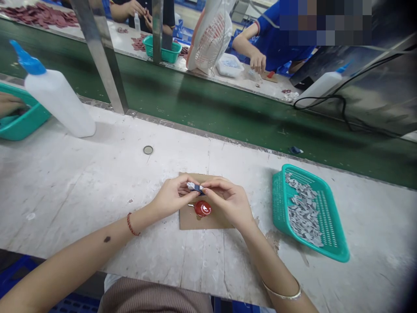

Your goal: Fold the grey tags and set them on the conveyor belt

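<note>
Both my hands meet above a piece of brown cardboard (221,221) on the white table. Between their fingertips is a small dark blue and whitish piece (194,187). My left hand (172,194) pinches its left side, where pale material shows. The fingers of my right hand (228,200) close on its right end. Just below the fingertips, a glossy red round blob (202,208) lies on the cardboard, with a small thin metallic-looking thing at its left edge.
On the right stands a green basket (332,217) of small grey pieces. A white bottle (61,102) with a blue nozzle, a bottle cap (147,150) and another person's hand in a green basket (24,126) are leftward. Beyond the green belt (195,104), people work near a fan (211,37).
</note>
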A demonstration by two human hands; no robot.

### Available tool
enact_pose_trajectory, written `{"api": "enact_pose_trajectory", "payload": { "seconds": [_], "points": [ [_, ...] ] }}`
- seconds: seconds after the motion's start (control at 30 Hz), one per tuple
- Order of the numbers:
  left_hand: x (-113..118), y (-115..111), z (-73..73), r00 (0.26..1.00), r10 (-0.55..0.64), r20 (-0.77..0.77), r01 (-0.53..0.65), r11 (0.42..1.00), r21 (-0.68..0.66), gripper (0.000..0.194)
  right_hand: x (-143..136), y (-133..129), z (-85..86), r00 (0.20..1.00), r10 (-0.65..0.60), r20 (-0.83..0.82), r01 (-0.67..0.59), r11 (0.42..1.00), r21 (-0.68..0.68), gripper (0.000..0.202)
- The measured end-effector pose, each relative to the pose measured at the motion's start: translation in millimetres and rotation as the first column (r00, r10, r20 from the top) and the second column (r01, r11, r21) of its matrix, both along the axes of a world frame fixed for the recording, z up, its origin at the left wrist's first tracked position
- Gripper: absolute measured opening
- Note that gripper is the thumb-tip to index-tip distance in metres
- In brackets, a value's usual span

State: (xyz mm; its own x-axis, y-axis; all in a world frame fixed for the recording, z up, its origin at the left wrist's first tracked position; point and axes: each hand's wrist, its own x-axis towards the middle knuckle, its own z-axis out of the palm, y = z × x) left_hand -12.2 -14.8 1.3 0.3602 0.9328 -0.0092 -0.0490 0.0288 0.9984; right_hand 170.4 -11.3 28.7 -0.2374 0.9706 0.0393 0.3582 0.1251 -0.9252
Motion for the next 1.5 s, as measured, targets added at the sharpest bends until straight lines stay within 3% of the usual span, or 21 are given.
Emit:
{"api": "enact_pose_trajectory", "payload": {
  "seconds": [0.4, 0.5, 0.67, 0.9, 1.1, 1.23, 1.37, 1.5],
  "points": [
    [-0.1, -0.5, -2.0, 0.998, 0.014, 0.062, -0.011, 0.999, -0.037, 0.014, 2.2, -3.3, 0.8, 0.995, 0.045, 0.086, -0.053, 0.994, 0.096, 0.013],
    [-1.1, 0.4, -1.3, 0.992, 0.017, 0.129, -0.004, 0.996, -0.094, 0.015, 3.5, -5.1, 6.2, 0.984, 0.096, 0.149, -0.122, 0.977, 0.176, 0.023],
    [-4.3, -1.3, 5.1, 0.966, 0.017, 0.259, 0.026, 0.986, -0.164, 0.018, 0.1, -11.0, 20.0, 0.932, 0.206, 0.298, -0.3, 0.9, 0.315, 0.04],
    [0.1, -13.1, 21.0, 0.92, -0.014, 0.391, 0.116, 0.964, -0.24, 0.021, -5.4, -22.2, 27.0, 0.914, 0.04, 0.404, -0.267, 0.809, 0.523, 0.038],
    [3.1, -16.2, 21.7, 0.908, 0.006, 0.419, 0.124, 0.951, -0.282, 0.021, -4.0, -24.7, 26.7, 0.908, -0.017, 0.418, -0.283, 0.709, 0.645, 0.039],
    [3.6, -17.6, 22.4, 0.882, -0.016, 0.471, 0.166, 0.946, -0.279, 0.016, -3.7, -24.8, 26.8, 0.927, -0.005, 0.375, -0.249, 0.74, 0.625, 0.038],
    [5.9, -21.5, 25.5, 0.828, -0.118, 0.549, 0.316, 0.906, -0.282, 0.021, -4.9, -27.2, 28.3, 0.942, 0.016, 0.336, -0.227, 0.766, 0.602, 0.043],
    [8.5, -25.4, 26.9, 0.797, -0.128, 0.59, 0.363, 0.882, -0.3, 0.025, -4.7, -29.8, 29.9, 0.933, 0.005, 0.36, -0.263, 0.693, 0.671, 0.037]
  ]
}}
